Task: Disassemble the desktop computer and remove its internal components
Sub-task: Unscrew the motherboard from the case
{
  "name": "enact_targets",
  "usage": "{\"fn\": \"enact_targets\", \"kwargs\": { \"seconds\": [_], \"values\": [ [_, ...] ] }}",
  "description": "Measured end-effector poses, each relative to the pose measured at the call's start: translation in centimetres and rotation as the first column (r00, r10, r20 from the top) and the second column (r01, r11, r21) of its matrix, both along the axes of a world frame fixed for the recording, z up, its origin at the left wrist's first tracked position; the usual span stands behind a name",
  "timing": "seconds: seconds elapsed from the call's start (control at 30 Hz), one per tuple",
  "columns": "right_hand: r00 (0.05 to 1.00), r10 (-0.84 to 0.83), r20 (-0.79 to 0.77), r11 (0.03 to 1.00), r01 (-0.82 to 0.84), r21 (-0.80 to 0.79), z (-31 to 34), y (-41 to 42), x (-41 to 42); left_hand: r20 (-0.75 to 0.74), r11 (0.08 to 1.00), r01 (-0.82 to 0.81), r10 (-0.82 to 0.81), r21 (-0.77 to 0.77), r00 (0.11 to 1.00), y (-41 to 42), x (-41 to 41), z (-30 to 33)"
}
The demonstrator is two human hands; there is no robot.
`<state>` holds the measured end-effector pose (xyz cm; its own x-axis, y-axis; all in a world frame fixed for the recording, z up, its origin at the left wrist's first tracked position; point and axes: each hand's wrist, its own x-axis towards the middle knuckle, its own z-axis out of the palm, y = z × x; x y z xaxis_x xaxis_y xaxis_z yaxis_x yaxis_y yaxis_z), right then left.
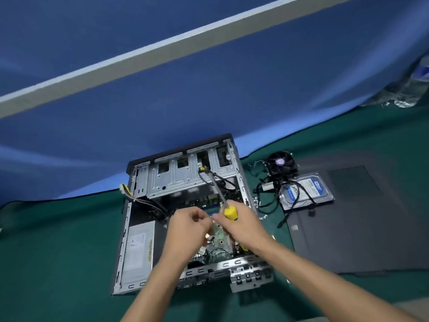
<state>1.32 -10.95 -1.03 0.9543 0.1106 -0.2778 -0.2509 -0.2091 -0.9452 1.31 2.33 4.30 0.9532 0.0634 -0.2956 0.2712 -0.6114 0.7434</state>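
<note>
An open desktop case (pixel 130 259) lies on the green mat, its motherboard (pixel 218 248) exposed in the middle and a grey power supply (pixel 137 249) at its left. My right hand (pixel 241 225) grips a yellow-handled screwdriver (pixel 229 212), whose shaft points up and away toward the drive cage (pixel 176 177). My left hand (pixel 188 223) is above the motherboard with its fingers curled toward the right hand's fingertips. The two hands meet at a small item that is too blurred to identify.
A removed CPU cooler fan (pixel 282 162), loose black cables (pixel 271 196) and a hard drive (pixel 306 194) lie right of the case. A dark side panel (pixel 359 219) lies flat beyond them. Small screws (pixel 263 216) sit beside the case. A blue wall rises behind.
</note>
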Motion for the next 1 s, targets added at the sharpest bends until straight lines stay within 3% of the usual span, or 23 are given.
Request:
{"fn": "enact_targets", "kwargs": {
  "seconds": [0.13,0.3,0.47,0.6,0.8,1.0],
  "values": [
    [0.985,-0.173,-0.03,0.961,0.175,0.214,0.6,-2.8,-1.2,0.052,0.989,0.093,-0.099,0.112,0.994,-3.9,-0.5,-0.2],
    [0.968,-0.231,-0.098,0.954,0.246,0.174,0.7,-6.3,-2.2,0.111,0.943,0.202,-0.238,0.265,0.965,-7.5,-0.5,-0.5],
    [0.946,-0.274,-0.173,0.925,0.308,0.222,0.2,-8.4,-2.6,0.158,0.794,0.342,-0.474,0.503,0.866,-9.3,-0.5,-1.6],
    [0.917,-0.328,-0.228,0.9,0.377,0.219,-0.4,-8.9,-2.8,0.129,0.728,0.424,-0.569,0.539,0.812,-9.8,-0.3,-2.3],
    [0.881,-0.402,-0.249,0.896,0.435,0.089,-1.8,-8.5,-2.5,0.053,0.66,0.493,-0.627,0.567,0.777,-10.6,0.5,-3.5],
    [0.825,-0.395,-0.404,0.817,0.516,0.258,-3.1,-8.9,-1.9,0.105,0.653,0.52,-0.672,0.551,0.733,-10.4,1.3,-5.3]
  ]
}}
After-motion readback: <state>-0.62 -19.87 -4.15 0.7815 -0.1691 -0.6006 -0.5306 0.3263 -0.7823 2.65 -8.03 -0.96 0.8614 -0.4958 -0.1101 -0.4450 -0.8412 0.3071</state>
